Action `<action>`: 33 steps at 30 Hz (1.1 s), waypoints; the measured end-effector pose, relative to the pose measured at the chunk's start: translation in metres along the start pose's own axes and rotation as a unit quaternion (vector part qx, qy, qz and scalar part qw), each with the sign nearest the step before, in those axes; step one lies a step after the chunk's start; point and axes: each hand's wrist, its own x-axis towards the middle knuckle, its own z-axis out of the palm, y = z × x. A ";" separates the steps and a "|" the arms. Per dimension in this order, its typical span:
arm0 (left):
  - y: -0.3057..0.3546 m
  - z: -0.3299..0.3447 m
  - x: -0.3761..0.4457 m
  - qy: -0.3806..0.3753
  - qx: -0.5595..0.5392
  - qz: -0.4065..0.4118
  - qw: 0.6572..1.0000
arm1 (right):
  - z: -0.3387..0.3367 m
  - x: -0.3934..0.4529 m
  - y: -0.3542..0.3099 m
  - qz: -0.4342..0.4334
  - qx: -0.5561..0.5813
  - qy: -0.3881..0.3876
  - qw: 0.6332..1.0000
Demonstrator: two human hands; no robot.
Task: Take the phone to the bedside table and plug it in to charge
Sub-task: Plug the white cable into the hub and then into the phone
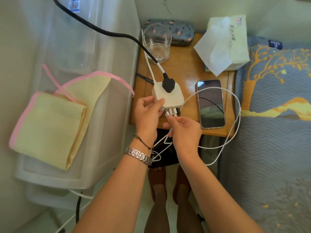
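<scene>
Centrally, a white charger (165, 96) is seen on the wooden counter (188, 71), and everything else is placed from it. A black plug (168, 86) is seated in its top, with a black cable (104, 31) running away up and to the left. The charger's left side is gripped by the left hand (148, 113), thumb on top and fingers curled beneath. Along its near edge, a row of white connectors is plugged in. Just below that edge, the end of a white cord (235, 115) is pinched between the thumb and fingers of the right hand (183, 130), its tip touching or nearly touching the ports; whether it is seated cannot be told. To the charger's right, the phone (211, 103) lies flat on the counter, screen up and dark, with the cord looped across its upper part and hanging off the counter's front edge. Behind the charger stands an empty glass (157, 42), and beyond that a patterned case (183, 34). A tissue pack (225, 44) is set back and right. A yellow cloth (50, 128) lies on a clear bin (104, 68) far to the left. A bed (272, 115) lies far to the right.
</scene>
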 end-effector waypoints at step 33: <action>0.002 0.005 -0.006 0.028 -0.057 -0.041 0.997 | 0.033 -0.010 -0.002 -0.068 -0.082 0.141 0.984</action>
